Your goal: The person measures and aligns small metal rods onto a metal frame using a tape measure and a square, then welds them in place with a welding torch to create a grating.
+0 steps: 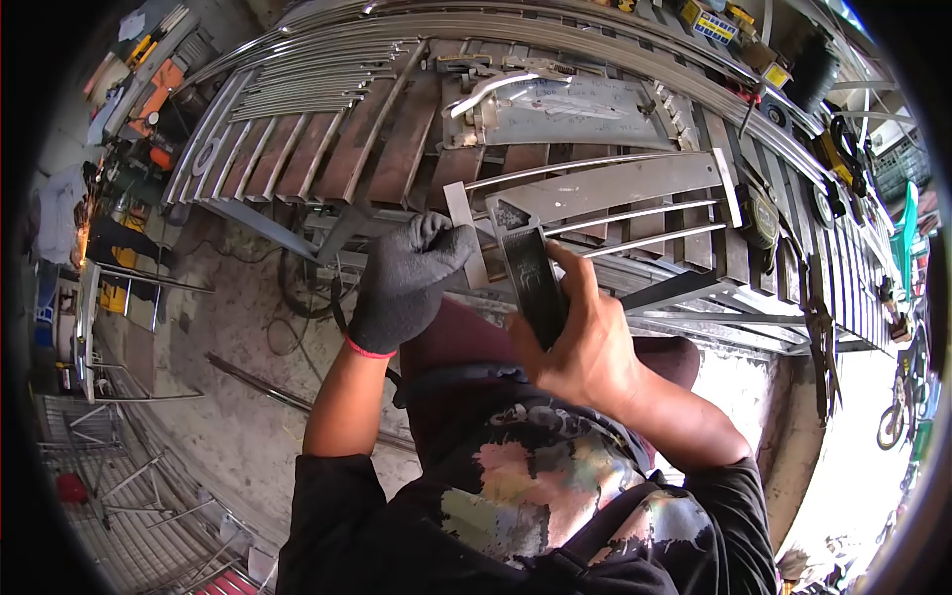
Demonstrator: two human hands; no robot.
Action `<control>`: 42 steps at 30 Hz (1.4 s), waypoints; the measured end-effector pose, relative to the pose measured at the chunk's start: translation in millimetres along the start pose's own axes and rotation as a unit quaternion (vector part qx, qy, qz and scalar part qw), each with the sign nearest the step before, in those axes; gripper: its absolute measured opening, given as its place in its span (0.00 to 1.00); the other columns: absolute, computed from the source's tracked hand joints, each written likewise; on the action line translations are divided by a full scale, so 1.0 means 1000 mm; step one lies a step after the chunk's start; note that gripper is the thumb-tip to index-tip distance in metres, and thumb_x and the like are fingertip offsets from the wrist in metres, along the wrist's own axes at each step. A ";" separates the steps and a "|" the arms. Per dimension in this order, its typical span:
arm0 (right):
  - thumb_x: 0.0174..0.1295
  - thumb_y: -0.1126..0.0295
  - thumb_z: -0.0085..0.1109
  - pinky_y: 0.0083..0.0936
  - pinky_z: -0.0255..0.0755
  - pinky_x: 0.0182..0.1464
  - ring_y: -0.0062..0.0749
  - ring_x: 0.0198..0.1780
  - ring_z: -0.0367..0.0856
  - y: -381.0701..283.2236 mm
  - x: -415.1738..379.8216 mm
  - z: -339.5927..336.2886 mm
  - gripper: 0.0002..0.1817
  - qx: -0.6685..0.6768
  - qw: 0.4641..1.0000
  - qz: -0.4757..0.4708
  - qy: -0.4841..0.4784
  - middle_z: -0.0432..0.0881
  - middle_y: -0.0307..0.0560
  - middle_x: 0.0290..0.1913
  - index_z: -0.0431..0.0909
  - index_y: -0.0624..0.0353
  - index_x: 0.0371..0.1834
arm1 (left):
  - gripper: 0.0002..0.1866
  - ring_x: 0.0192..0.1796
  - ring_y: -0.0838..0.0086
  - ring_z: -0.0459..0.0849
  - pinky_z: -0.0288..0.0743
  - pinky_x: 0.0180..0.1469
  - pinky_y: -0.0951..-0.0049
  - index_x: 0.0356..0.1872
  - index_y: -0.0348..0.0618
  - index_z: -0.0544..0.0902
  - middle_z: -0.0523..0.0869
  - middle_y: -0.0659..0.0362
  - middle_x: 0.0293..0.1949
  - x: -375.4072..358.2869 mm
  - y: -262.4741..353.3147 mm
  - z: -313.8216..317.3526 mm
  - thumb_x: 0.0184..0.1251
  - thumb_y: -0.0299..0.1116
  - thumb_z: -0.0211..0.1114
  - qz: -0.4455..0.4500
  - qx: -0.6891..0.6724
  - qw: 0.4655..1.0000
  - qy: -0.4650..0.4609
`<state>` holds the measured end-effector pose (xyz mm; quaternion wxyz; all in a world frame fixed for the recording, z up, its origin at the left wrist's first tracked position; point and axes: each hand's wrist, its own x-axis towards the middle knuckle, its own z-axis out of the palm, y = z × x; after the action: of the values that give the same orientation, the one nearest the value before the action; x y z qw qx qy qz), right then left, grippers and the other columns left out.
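My left hand (407,283), in a dark grey glove with a red cuff, is curled at the short flat bar (476,260) on the left end of a small metal frame. Rods (640,215) run from that bar to another flat bar (727,188) on the right. My bare right hand (590,347) grips the black handle (534,283) of a square. The square's wide grey blade (620,188) reaches right, over the frame and between its end bars. The contact between glove and bar is partly hidden.
A slatted metal bench (407,149) bears thin rods (312,79), a marked metal plate (575,109) and a tape measure (762,218). Long bars run along its back. At the far left, sparks (87,218) fly near a person in dark clothes (129,248).
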<state>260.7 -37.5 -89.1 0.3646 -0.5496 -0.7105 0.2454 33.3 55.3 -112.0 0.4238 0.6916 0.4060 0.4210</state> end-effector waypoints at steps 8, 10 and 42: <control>0.64 0.68 0.76 0.45 0.87 0.36 0.63 0.41 0.89 0.022 -0.018 0.036 0.49 -0.069 0.990 -0.118 0.029 0.81 0.74 0.53 0.55 0.90 0.78 | 0.08 0.36 0.82 0.72 0.72 0.42 0.74 0.35 0.36 0.81 0.76 0.65 0.32 -0.013 -0.005 0.010 0.80 0.21 0.67 0.029 0.024 0.998 0.050; 0.64 0.68 0.77 0.45 0.86 0.39 0.60 0.41 0.87 0.031 -0.019 0.044 0.51 -0.068 0.988 -0.129 0.042 0.80 0.69 0.50 0.55 0.88 0.80 | 0.10 0.36 0.82 0.71 0.71 0.41 0.74 0.34 0.37 0.80 0.76 0.66 0.31 -0.013 -0.011 0.008 0.79 0.21 0.68 0.049 0.040 0.997 0.045; 0.55 0.59 0.82 0.33 0.85 0.37 0.38 0.31 0.87 0.055 -0.007 0.028 0.57 -0.193 0.970 -0.131 0.072 0.85 0.48 0.33 0.62 0.82 0.83 | 0.12 0.35 0.83 0.69 0.70 0.39 0.73 0.32 0.39 0.78 0.74 0.68 0.30 0.003 -0.026 0.049 0.81 0.21 0.66 0.010 -0.091 0.994 0.053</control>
<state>272.9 -27.8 -149.4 0.3309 -0.5276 -0.7823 0.0136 74.5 54.2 -149.3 0.4585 0.6314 0.3806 0.4962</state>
